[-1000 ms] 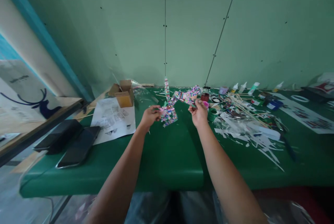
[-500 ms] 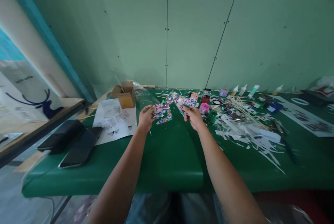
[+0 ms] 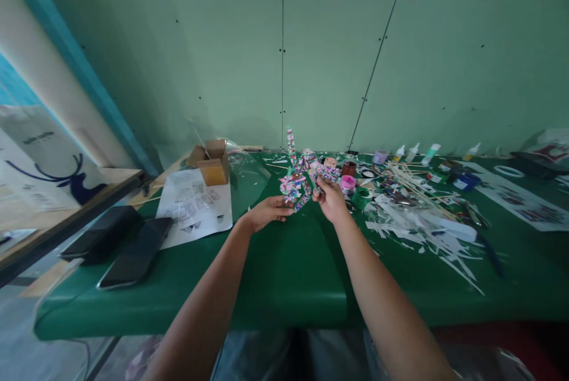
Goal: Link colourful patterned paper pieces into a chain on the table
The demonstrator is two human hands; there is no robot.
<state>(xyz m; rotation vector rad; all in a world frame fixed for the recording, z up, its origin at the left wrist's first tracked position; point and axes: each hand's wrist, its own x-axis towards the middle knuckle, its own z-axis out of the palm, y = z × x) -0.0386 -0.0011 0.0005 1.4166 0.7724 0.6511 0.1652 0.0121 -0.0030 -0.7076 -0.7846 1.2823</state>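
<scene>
Green-covered worktable point(image 3: 284, 274) against a pale green panelled wall, seen from the head camera, with places given relative to the patterned paper craft piece point(image 3: 299, 182) held above mid-table. Far left of it lie two dark phones point(image 3: 133, 250), then a printed instruction sheet point(image 3: 195, 206) and an open cardboard box point(image 3: 212, 163). Left hand point(image 3: 267, 213) sits just below and left of the piece, fingers loosely extended, fingertips at its lower edge; whether they pinch it cannot be told. Right hand point(image 3: 329, 198) is closed on the piece's right side, holding it upright clear of the table. Right of it stand small paint pots point(image 3: 348, 182), a green tape roll point(image 3: 362, 196), wooden sticks point(image 3: 413, 182), glue bottles point(image 3: 420, 153) and white paper offcuts point(image 3: 427, 230). Judged step: turning and inspecting the piece; any further handling calls for a steadying left-hand grip.
</scene>
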